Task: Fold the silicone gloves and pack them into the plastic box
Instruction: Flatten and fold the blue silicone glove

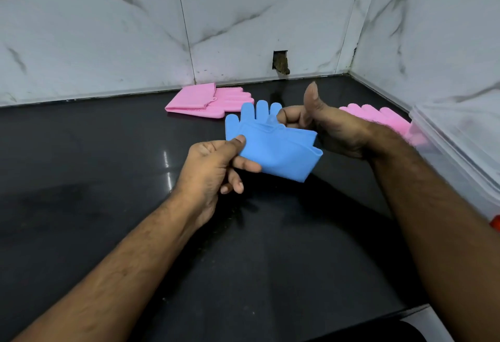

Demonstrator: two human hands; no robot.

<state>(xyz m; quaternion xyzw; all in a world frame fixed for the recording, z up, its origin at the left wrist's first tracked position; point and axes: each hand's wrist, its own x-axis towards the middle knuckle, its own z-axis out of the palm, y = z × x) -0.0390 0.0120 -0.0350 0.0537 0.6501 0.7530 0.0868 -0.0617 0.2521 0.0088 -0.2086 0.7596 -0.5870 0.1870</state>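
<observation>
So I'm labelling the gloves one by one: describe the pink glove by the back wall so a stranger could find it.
On the black countertop, look where it meets the marble back wall. The pink glove lies flat there, folded, left of the wall's small hole. The other pink glove lies by the plastic box.

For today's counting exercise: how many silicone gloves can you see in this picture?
3. A blue glove held by both hands above the counter; one pink glove lying by the back wall; another pink glove beside the plastic box, partly hidden. More may be hidden.
</observation>
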